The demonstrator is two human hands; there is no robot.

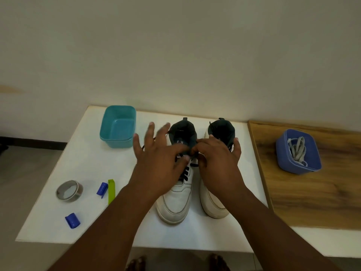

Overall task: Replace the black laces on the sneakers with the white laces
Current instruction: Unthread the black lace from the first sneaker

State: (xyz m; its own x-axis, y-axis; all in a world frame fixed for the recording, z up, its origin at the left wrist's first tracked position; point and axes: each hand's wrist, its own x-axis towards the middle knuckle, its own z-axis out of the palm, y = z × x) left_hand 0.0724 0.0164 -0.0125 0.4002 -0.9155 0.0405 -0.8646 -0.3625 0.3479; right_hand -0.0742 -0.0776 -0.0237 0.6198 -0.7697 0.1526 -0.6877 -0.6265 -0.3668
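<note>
Sneakers point toes toward viewer; both hands pinch black laces.

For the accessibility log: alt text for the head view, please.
Both hands, left hand and right hand, work the black lace on the left of two white sneakers; white laces wait in a blue tub.
</note>
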